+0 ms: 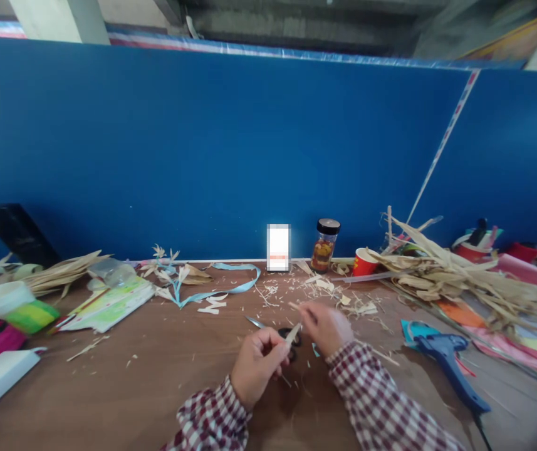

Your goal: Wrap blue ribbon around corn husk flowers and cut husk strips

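My left hand (259,363) is closed, pinching a small pale pointed strip of dried husk (294,332) between thumb and forefinger. Just to its right, my right hand (327,327) is slightly blurred, its fingers closed around a thin pale stick (293,305). That stick's tip pokes out beyond the fingertips; what looks like its other end shows below the wrist. Beneath the hands lie scissors (255,322) with dark handles, partly covered by my left hand. Pale husk scraps (272,291) are scattered over the brown table beyond them.
A blue glue gun (451,360) lies at right, below a heap of dried husks (437,269). Behind stand a black-lidded jar (326,245) and a red paper cup (364,263). A light-blue ribbon (244,287) and a white power strip (0,382) are at left.
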A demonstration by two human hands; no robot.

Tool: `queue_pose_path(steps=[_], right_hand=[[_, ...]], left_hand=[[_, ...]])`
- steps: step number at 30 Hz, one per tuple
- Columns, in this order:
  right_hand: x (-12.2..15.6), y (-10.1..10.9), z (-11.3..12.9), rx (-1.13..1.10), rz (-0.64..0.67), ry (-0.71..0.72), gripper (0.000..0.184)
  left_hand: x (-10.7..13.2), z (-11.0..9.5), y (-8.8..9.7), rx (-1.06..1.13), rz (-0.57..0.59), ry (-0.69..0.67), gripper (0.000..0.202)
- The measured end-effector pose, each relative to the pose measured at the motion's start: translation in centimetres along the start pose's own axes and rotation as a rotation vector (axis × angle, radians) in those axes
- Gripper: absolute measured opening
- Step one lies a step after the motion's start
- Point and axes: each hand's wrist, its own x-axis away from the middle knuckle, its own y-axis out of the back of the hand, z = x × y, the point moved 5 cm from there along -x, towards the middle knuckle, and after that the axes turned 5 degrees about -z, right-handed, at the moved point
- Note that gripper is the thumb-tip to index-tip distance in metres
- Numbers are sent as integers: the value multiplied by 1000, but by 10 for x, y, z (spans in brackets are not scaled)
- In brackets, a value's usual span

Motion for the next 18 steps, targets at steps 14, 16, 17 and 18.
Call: queue_pose_path(steps=[14,16,17,18], right_hand=[[19,-13,48,-468,256,66,15],[20,-16,45,-433,241,45,17],[20,-16,43,-407,222,43,17],[19,-16,41,-376,203,44,18]], left_hand=[[-9,4,7,34,-68,-58,27],[-8,4,7,-10,-68,-63,26],[-7,5,7,-24,-73,-57,26],[-6,5,8,-33,-78,-48,25]])
